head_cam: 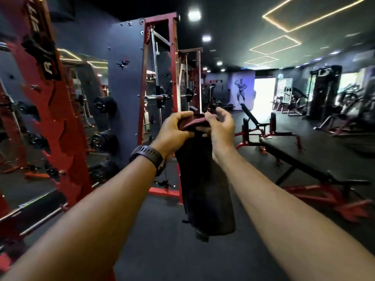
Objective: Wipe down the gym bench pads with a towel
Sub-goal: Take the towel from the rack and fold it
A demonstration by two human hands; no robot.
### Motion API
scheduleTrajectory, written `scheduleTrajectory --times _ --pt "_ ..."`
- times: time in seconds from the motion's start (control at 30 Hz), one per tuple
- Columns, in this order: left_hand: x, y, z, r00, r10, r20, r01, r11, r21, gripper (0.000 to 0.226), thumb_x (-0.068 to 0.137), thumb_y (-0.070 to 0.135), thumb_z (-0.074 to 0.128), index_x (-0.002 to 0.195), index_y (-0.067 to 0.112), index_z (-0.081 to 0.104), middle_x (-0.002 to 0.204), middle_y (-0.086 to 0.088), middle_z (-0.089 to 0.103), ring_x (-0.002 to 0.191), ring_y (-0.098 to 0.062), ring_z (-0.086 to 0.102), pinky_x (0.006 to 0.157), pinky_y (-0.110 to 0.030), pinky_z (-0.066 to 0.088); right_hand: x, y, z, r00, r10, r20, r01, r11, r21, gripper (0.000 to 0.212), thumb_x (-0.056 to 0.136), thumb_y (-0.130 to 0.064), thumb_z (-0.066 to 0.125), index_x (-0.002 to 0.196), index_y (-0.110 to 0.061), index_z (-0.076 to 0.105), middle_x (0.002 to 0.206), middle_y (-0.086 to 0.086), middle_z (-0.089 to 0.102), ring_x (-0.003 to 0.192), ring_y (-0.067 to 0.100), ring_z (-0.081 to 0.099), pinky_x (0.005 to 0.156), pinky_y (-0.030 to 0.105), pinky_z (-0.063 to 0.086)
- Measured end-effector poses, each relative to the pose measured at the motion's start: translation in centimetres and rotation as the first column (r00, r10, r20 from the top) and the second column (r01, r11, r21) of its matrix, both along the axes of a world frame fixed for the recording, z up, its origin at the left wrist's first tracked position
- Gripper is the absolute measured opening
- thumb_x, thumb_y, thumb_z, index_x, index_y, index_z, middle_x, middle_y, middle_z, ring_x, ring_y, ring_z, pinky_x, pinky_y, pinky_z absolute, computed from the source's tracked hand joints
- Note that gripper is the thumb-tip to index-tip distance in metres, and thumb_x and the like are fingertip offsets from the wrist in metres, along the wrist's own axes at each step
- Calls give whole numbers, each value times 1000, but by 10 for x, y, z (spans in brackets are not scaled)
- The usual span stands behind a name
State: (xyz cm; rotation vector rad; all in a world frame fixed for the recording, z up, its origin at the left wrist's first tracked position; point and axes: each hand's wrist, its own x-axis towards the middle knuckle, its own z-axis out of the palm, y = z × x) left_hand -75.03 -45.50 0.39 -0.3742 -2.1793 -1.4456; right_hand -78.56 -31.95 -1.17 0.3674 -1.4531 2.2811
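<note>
A dark towel (pixel 205 189) with a reddish top edge hangs in front of me at chest height. My left hand (pixel 172 130), with a black watch on its wrist, grips the towel's upper edge from the left. My right hand (pixel 220 124) pinches the same edge from the right, fingers curled over it. A flat black bench pad (pixel 292 157) on a red frame stands to the right, apart from the towel. Further back stands an inclined black bench (pixel 254 116).
A red and grey rack (pixel 158 82) with bars and weight plates (pixel 105 104) fills the left side. Another red upright (pixel 50 98) stands close at left. More machines (pixel 324 92) line the far right. Dark rubber floor (pixel 162 240) lies ahead.
</note>
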Motion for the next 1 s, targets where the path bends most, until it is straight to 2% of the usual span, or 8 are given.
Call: scheduleTrajectory --times 0.1,0.2,0.27,0.33,0.47,0.53,0.77,1.0 --pt "5 31 11 996 -45 -80 58 983 172 40 86 -13 63 118 12 69 112 -2 70 107 -16 67 93 -29 56 14 39 1 965 -253 -71 258 963 74 41 93 -34 68 129 -22 51 78 -8 67 65 11 64 63 32 49" --pt "5 58 24 982 -130 -135 169 927 334 34 87 -13 63 110 11 68 106 -2 71 101 -14 68 87 -25 57 16 68 -5 927 -376 -2 356 877 323 87 74 -68 73 145 -26 42 111 -5 65 106 15 61 93 35 48" --pt "2 72 33 974 -159 -162 212 893 397 33 85 -13 66 106 13 67 107 -7 71 102 -17 68 93 -31 57 21 86 -8 960 -218 175 135 910 393 106 60 -82 74 144 -23 50 126 -4 67 117 16 62 103 38 48" --pt "-5 82 42 968 -159 -193 230 870 435 35 80 -10 71 105 15 66 111 -12 71 105 -22 68 97 -38 55 43 100 -12 951 -2 308 -114 927 357 84 66 -72 78 126 -14 68 114 0 75 108 19 70 97 37 54" --pt "-19 98 47 941 -336 -30 293 771 566 70 63 20 84 125 6 58 121 -19 67 105 -32 68 83 -45 60 61 117 -14 987 -33 159 17 994 105 21 93 -28 72 102 -10 73 93 7 78 88 24 75 79 35 62" --pt "-13 106 39 835 -542 90 376 683 626 85 66 23 80 141 5 45 120 -20 66 98 -33 67 74 -41 57 71 124 -10 990 -121 78 118 992 47 20 96 -27 68 108 -12 72 102 9 77 97 25 74 86 38 60" --pt "26 146 -31 394 -882 260 542 451 709 37 89 24 63 123 9 69 120 -11 71 108 -27 67 96 -38 54 98 157 -3 914 -401 69 397 916 57 40 99 -42 61 119 -9 67 107 11 76 101 26 73 89 44 59" --pt "26 207 -41 608 -752 255 513 617 597 19 87 16 75 104 8 73 102 -15 75 93 -29 71 86 -41 58 131 213 -16 766 -607 210 597 794 115 39 103 -41 55 128 -12 59 118 6 70 106 21 68 92 42 58"
